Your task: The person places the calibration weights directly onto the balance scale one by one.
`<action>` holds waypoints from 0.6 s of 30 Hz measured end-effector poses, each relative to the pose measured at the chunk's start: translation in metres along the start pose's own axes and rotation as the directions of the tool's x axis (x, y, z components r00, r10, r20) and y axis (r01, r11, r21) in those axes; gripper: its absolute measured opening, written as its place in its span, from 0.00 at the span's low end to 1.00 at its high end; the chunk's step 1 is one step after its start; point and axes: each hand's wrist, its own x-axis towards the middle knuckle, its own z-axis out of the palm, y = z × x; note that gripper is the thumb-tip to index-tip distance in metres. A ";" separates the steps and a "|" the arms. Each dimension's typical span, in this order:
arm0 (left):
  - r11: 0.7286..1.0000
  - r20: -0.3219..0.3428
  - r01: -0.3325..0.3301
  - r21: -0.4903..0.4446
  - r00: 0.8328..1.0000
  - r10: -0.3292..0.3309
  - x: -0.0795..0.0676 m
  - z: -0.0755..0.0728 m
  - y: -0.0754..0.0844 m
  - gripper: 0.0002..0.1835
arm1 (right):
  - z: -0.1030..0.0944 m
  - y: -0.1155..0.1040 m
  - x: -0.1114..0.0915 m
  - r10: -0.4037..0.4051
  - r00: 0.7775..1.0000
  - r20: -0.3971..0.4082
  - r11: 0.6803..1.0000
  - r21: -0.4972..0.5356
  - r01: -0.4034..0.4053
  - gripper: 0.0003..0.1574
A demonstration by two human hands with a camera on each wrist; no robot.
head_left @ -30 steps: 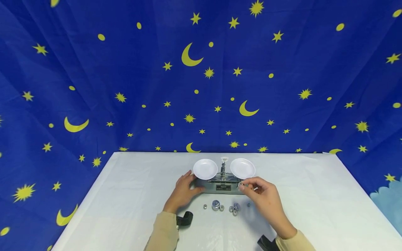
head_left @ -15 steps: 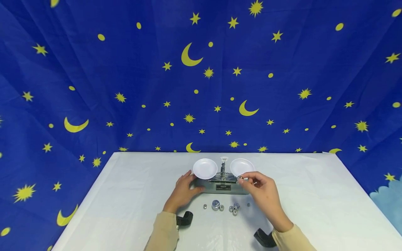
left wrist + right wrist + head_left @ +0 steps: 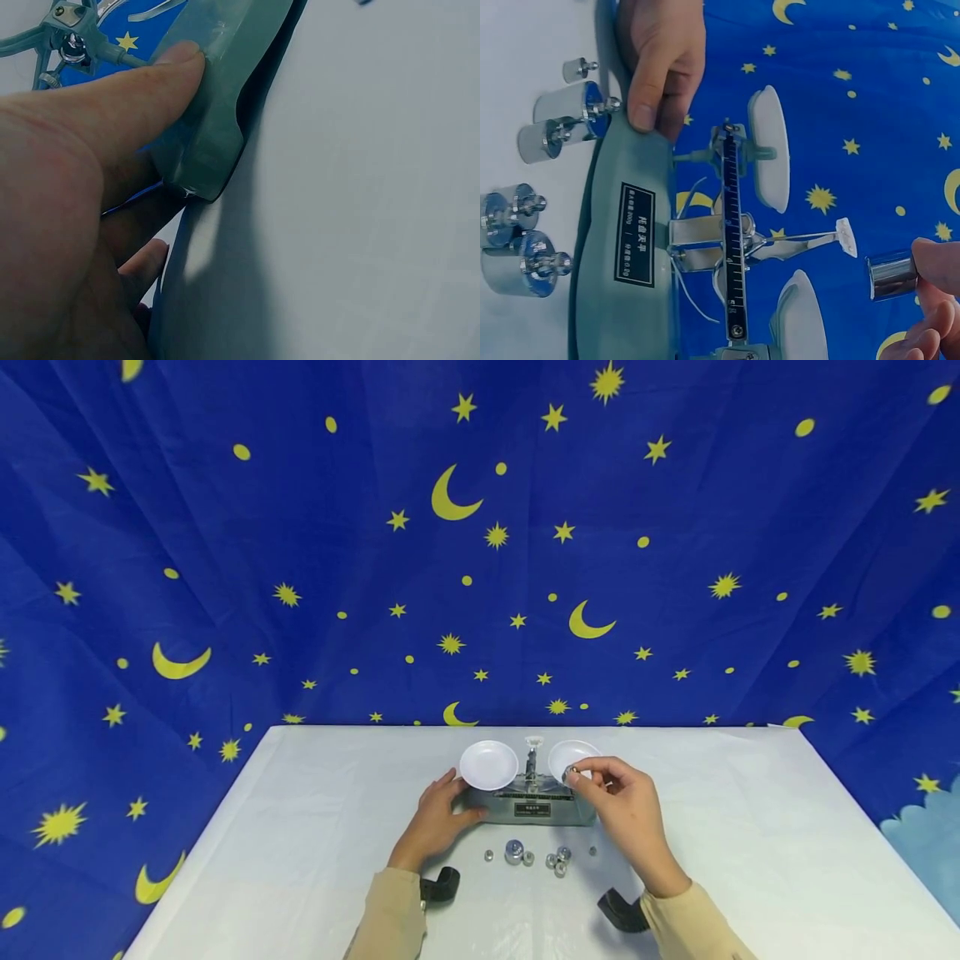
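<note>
A green tray balance (image 3: 498, 810) with two white pans and a pointer stands at the table's far middle. My left hand (image 3: 437, 821) grips its left end; in the left wrist view the thumb lies on the base's front (image 3: 225, 75) and the fingers go behind it. My right hand (image 3: 630, 814) pinches a small shiny metal weight (image 3: 892, 275) between thumb and fingertips. In the head view that weight overlaps the front edge of the right pan (image 3: 572, 753); in the right wrist view it is held apart above the pan. The left pan (image 3: 489, 766) holds nothing.
Several knobbed metal weights stand on the white table (image 3: 300, 843) before the balance, the largest (image 3: 513, 852) near the middle. A tiny weight (image 3: 592, 851) stands near the right forearm. A blue curtain (image 3: 360, 552) with yellow stars hangs behind.
My right hand has risen from the front of the balance base to the right pan, bringing the weight along. My left hand has kept its place on the balance.
</note>
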 end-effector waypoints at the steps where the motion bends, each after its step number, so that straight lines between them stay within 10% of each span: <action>1: 1.000 0.000 0.000 0.000 1.000 0.000 0.000 0.000 0.000 0.35 | 0.001 0.000 0.001 0.000 1.000 -0.004 1.000 -0.005 0.000 0.07; 18: 1.000 -0.009 0.001 0.007 1.000 -0.001 0.002 0.001 -0.003 0.34 | 0.008 -0.003 0.015 0.020 0.999 -0.040 1.000 0.024 -0.019 0.10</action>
